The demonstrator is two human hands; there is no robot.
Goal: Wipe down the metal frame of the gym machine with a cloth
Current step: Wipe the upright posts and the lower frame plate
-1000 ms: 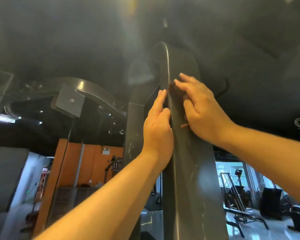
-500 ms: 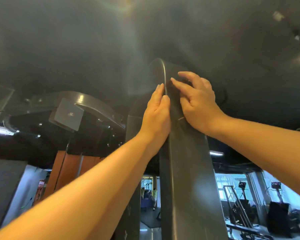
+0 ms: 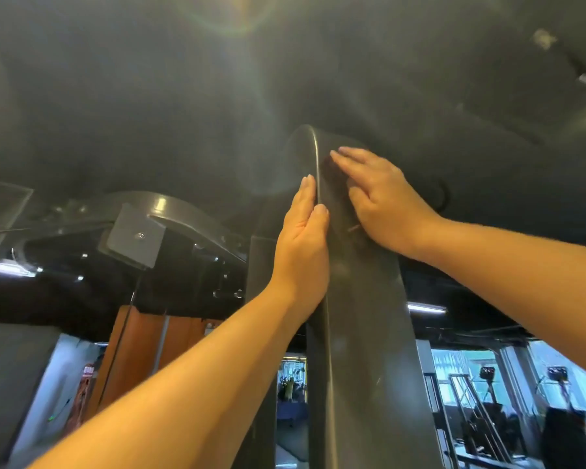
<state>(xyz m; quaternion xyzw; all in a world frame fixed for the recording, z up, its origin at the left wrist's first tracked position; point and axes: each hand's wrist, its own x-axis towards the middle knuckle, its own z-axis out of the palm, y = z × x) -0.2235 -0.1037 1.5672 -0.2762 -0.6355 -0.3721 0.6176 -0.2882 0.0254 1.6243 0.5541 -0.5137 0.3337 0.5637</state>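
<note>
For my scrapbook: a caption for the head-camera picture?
Right hand presses a dark cloth on the tall grey metal frame; left hand touches its edge.

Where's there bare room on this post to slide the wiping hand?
Below both wrists the post is bare. A short strip is free between the right hand and the rounded top. Crowded between the left hand and cloth.

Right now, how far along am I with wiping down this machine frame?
Done: hard to tell; no stretch looks cleaner. In hand: your right hand presses the dark cloth on the upright near its curved top, while your left hand rests along its left edge. Left: probably the lower upright, which shows faint pale marks, and the curved beam at left.
</note>
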